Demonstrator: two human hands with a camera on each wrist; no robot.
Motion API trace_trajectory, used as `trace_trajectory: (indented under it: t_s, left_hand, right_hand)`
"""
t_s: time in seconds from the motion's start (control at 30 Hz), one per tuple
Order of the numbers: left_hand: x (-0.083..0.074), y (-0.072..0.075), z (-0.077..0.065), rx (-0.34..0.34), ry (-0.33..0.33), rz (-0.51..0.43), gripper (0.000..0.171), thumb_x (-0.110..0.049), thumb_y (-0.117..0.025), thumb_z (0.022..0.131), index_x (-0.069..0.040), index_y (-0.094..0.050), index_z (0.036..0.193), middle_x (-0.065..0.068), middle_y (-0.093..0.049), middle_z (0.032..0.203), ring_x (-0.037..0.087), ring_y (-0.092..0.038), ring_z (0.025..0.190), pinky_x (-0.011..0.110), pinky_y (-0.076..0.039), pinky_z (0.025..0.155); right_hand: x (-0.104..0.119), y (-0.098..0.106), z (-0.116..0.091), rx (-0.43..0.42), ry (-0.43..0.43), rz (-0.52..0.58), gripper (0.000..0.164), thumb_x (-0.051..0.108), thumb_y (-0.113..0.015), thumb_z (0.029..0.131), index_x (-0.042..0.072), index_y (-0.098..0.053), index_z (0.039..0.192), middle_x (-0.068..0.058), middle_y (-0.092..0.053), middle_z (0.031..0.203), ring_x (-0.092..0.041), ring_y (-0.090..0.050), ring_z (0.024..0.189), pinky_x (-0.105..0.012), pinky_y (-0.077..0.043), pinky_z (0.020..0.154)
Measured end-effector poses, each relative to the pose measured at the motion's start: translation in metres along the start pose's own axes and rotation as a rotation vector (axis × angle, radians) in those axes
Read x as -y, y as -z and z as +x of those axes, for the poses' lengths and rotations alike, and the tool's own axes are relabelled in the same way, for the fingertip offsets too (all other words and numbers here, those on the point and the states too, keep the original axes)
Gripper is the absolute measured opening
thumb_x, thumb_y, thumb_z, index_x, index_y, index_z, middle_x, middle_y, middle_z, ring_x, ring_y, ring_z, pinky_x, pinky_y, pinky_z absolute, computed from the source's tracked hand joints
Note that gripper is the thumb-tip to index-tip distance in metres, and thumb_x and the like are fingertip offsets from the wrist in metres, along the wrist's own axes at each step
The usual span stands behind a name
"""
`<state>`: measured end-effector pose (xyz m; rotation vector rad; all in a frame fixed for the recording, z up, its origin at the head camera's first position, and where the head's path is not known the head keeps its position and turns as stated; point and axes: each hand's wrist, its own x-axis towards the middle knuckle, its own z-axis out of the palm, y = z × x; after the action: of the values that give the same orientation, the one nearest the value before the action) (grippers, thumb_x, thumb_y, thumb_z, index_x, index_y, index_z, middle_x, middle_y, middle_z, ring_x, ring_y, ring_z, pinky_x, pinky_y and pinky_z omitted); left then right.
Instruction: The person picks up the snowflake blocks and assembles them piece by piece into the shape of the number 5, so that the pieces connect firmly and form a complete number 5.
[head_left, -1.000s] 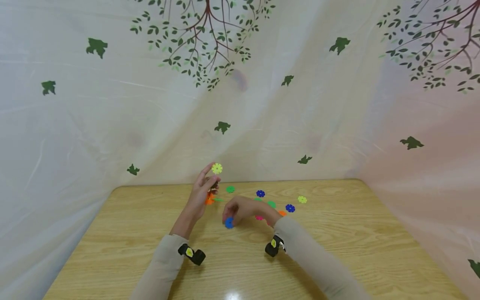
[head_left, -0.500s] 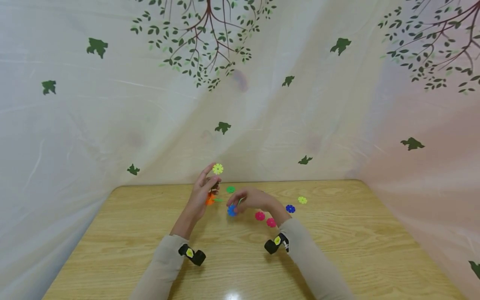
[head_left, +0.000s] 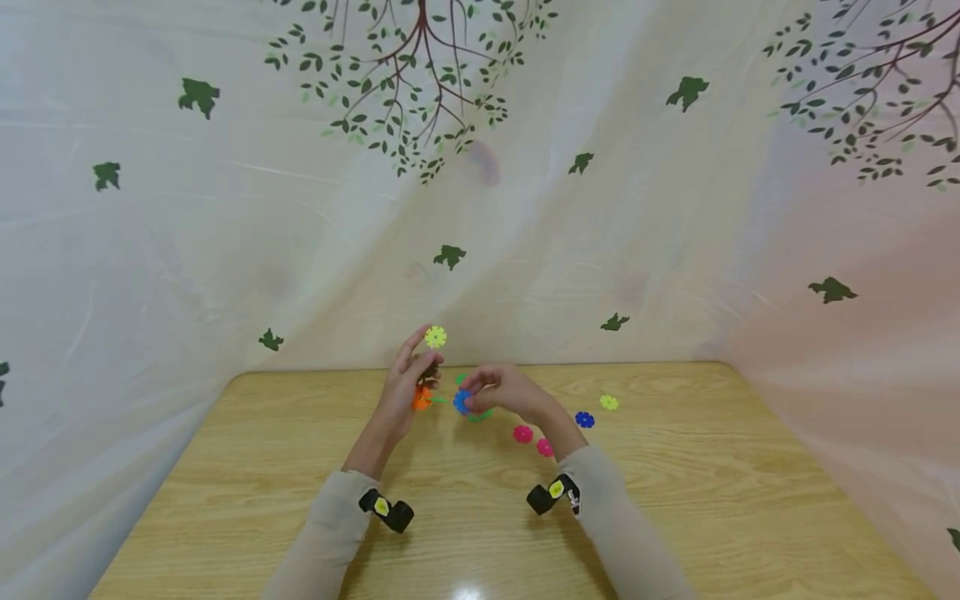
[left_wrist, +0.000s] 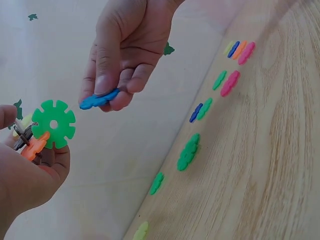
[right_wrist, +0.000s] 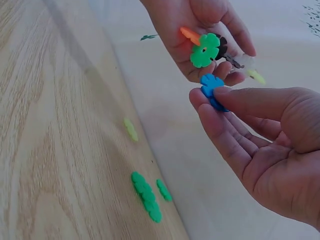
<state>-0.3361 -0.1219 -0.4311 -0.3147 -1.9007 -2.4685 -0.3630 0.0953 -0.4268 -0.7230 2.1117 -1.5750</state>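
My left hand grips a small cluster of joined snowflake discs, raised over the far part of the table. In the left wrist view the cluster shows a notched green disc, an orange disc and darker pieces partly covered by the fingers. A yellow disc stands out at its top. To the right, my right hand pinches a blue snowflake disc between thumb and fingers. The blue disc is close to the green one, with a small gap between them in the left wrist view.
Loose discs lie on the wooden table: pink ones, a dark blue one, a yellow one and overlapping green ones. Behind the table's far edge hangs a pale cloth printed with leaves.
The right hand has raised the blue disc from low over the table and carried it forward, level with the cluster. The left hand has stayed nearly still, keeping its hold.
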Motion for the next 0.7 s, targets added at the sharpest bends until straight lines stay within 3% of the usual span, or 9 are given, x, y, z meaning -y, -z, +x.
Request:
trace_trajectory:
  t_s: [0.13, 0.27, 0.37, 0.57, 0.7]
  left_hand:
    - [0.0, 0.0, 0.001, -0.004, -0.004, -0.004, 0.051, -0.023, -0.046, 0.11, -0.02, -0.033, 0.159, -0.003, -0.06, 0.101, 0.013, -0.054, 0.086, 0.022, -0.05, 0.076]
    - [0.0, 0.0, 0.001, -0.012, -0.006, -0.008, 0.051, -0.023, -0.047, 0.109, -0.021, -0.035, 0.159, -0.004, -0.061, 0.1, 0.013, -0.054, 0.085, 0.021, -0.05, 0.075]
    - [0.001, 0.0, 0.001, -0.016, -0.006, -0.011, 0.05, -0.022, -0.048, 0.109, -0.022, -0.036, 0.158, -0.004, -0.061, 0.099, 0.012, -0.054, 0.084, 0.021, -0.049, 0.074]
    - [0.003, -0.001, 0.002, -0.016, -0.027, -0.018, 0.052, -0.023, -0.049, 0.109, -0.018, -0.034, 0.159, -0.004, -0.061, 0.098, 0.011, -0.054, 0.081, 0.02, -0.049, 0.073]
    - [0.004, -0.001, 0.003, -0.024, -0.049, -0.031, 0.052, -0.021, -0.047, 0.109, -0.016, -0.033, 0.159, -0.007, -0.062, 0.096, 0.011, -0.055, 0.081, 0.019, -0.049, 0.073]
  right_hand:
    - [0.002, -0.003, 0.0, -0.042, 0.003, 0.054, 0.022, 0.008, -0.07, 0.096, -0.005, -0.065, 0.113, -0.006, -0.067, 0.097, -0.039, -0.073, 0.094, -0.065, -0.053, 0.095]
    - [0.002, -0.006, 0.0, -0.09, -0.001, 0.094, 0.022, 0.007, -0.07, 0.095, -0.005, -0.065, 0.113, -0.005, -0.069, 0.095, -0.05, -0.069, 0.102, -0.068, -0.051, 0.095]
    - [0.003, -0.009, -0.001, -0.115, 0.011, 0.118, 0.022, 0.006, -0.071, 0.094, -0.006, -0.066, 0.112, -0.003, -0.072, 0.092, -0.044, -0.072, 0.096, -0.068, -0.052, 0.093]
    - [-0.004, -0.015, 0.003, -0.124, 0.008, 0.156, 0.02, 0.007, -0.072, 0.094, -0.003, -0.067, 0.11, 0.001, -0.075, 0.088, -0.019, -0.074, 0.082, -0.066, -0.055, 0.091]
    - [-0.006, -0.017, 0.004, -0.129, 0.002, 0.172, 0.017, 0.008, -0.072, 0.094, 0.0, -0.067, 0.108, 0.001, -0.074, 0.087, -0.015, -0.074, 0.08, -0.067, -0.054, 0.092]
